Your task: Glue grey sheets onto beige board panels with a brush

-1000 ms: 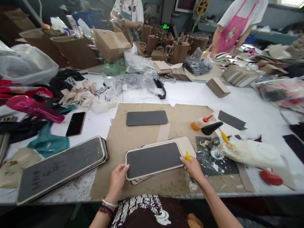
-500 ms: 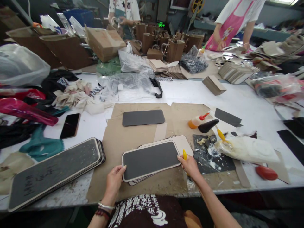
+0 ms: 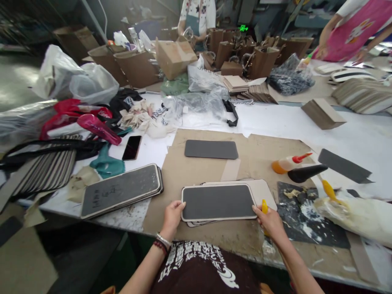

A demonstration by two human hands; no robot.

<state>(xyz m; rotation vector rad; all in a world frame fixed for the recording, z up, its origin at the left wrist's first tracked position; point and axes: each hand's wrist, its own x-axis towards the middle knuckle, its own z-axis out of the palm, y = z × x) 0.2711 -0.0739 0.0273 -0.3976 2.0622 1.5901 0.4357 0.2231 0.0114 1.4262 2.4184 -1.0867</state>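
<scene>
Left of the left hand, a written-on stack of dark-faced panels point(image 3: 121, 190) lies on the white table covering point(image 3: 214, 116), its right end well apart from that hand, with a teal cloth point(image 3: 106, 162) and a black smartphone point(image 3: 132, 148) beyond it. The left hand point(image 3: 172, 219) is partly open, its fingers against the left edge of a stack of dark-faced, beige-bordered panels point(image 3: 218, 202), which sits between the hands on a kraft paper sheet point(image 3: 241, 228). A single dark panel point(image 3: 211, 149) lies beyond the stack, with open paper between them. The right hand point(image 3: 269, 222) rests on the stack's lower right corner; a yellow handle point(image 3: 264, 208) stands at its thumb, grip not determinable. Right of that hand lie a glue-crusted dark board point(image 3: 306, 216) and a glue-smeared plastic bag point(image 3: 355, 216). Beyond them stands an orange glue bottle point(image 3: 288, 164) with a red nozzle. Two co-workers point(image 3: 197, 18) stand at the far side among kraft paper bags point(image 3: 241, 53).
</scene>
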